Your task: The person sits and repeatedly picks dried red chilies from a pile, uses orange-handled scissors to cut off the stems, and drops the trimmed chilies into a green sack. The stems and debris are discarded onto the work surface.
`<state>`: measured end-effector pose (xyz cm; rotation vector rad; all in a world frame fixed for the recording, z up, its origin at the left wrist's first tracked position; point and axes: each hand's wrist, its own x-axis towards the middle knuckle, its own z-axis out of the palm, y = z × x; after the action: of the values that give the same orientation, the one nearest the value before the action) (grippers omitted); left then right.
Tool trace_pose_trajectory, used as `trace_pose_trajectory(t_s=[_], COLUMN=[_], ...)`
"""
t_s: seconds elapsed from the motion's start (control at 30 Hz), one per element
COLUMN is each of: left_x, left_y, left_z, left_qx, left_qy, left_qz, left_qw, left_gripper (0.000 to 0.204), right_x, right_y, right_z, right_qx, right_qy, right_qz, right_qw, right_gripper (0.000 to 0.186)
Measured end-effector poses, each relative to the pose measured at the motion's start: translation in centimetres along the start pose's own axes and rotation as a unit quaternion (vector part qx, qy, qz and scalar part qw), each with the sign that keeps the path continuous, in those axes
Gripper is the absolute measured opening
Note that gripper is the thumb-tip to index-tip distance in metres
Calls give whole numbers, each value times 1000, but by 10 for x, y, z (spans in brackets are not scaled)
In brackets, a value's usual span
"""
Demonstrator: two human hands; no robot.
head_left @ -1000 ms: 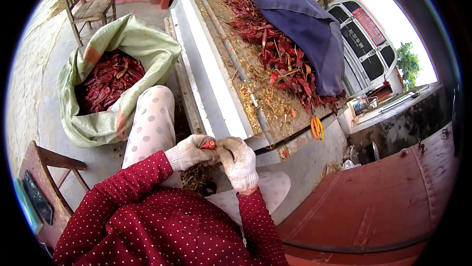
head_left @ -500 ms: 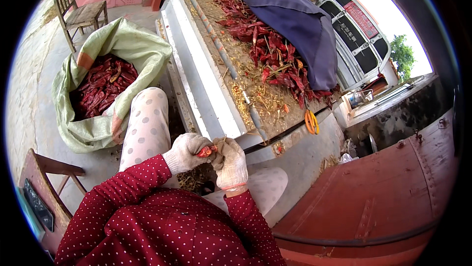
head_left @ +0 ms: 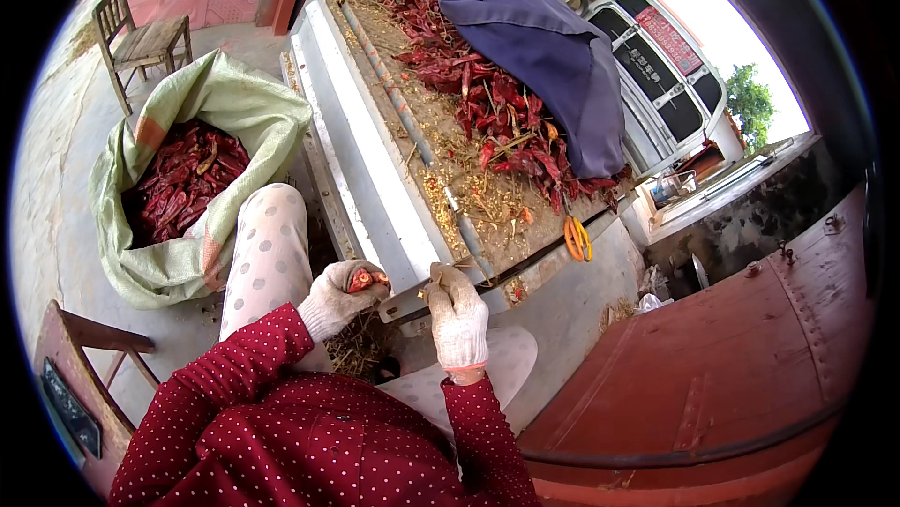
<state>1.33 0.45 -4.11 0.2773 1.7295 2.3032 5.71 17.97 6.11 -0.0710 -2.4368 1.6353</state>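
Above my lap, my left hand (head_left: 334,305), in a pale work glove, is closed around red dried chili peppers (head_left: 367,279) whose cut-looking ends poke out past the fingers. My gloved right hand (head_left: 457,321) is a short way to the right, apart from the left, by the near corner of a low platform. Its fingertips are pinched together at a tiny yellowish bit, too small to name. A heap of dried chilies (head_left: 511,137) covers the platform (head_left: 405,146), partly under a purple-blue cloth (head_left: 539,43). More chilies (head_left: 187,184) fill an open, pale green woven sack (head_left: 265,99) on my left.
Orange-handled scissors (head_left: 576,239) hang at the platform's near right edge. Seeds and stem bits litter its boards. A wooden chair (head_left: 145,46) stands far left, another wooden seat (head_left: 89,385) near left. A red metal panel (head_left: 684,348) fills the lower right; a vehicle (head_left: 661,62) stands behind.
My hands have come apart: the right has moved away to the right, while the left keeps the chilies. The whole view has shifted slightly.
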Motion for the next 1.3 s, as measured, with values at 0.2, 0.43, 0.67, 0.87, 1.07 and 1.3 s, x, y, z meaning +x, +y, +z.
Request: trace_pose_trajectory(t_s=[0.2, 0.43, 0.67, 0.87, 1.07, 1.3], left_x=[9, 8, 6, 9, 10, 9], left_y=[6, 6, 24, 6, 19, 15], left_z=[-17, -13, -17, -22, -21, -16], left_qx=[-116, -74, -64, -131, -240, -359], left_qy=[6, -5, 3, -5, 2, -6], left_qz=[-84, -116, -144, -90, -96, -118], left_qw=[990, 990, 987, 987, 966, 926], left_gripper=[16, 18, 12, 12, 13, 30], right_x=[61, 205, 239, 192, 125, 16], right_y=[-21, -30, -12, -26, -42, -22], right_z=[-51, -41, -33, -76, -75, 0], right_qx=[-295, -496, -484, -99, -177, -324], right_qy=[11, 69, 91, -51, -36, -6], right_qz=[-134, -37, 70, 90, -71, -222], right_qw=[946, 865, 868, 990, 981, 920], right_gripper=[28, 39, 38, 17, 20, 13])
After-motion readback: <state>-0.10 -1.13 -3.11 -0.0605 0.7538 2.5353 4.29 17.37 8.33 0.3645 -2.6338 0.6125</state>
